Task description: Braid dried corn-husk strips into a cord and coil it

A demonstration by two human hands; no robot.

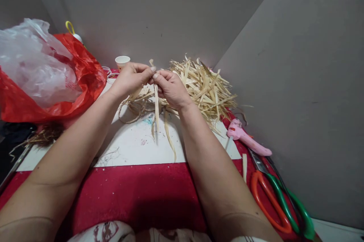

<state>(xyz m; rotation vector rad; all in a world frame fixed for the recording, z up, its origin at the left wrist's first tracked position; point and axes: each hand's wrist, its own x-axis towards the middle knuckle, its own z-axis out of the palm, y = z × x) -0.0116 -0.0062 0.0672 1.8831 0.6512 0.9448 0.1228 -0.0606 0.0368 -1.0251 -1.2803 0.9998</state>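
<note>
Both hands meet over the white board, thumbs and fingertips pinched close together. My left hand (135, 76) is closed on a pale dried-leaf strip (156, 109), and a curled end sticks up above the fingers. On the same strip, my right hand (171, 88) also pinches, with the loose ends hanging down below. Under and behind the hands lies a thin twisted cord of the same fibre (128, 121), looped on the board. A large heap of dried strips (206, 86) rests just right of my right hand. The exact join between the fingertips is hidden.
A red plastic bag (88, 79) with a clear bag (36, 63) stands at left. Behind are a paper cup (122, 60) and white rings (112, 78). At right lie a pink glue gun (247, 139) and scissors (270, 196). Grey walls close off the back and right.
</note>
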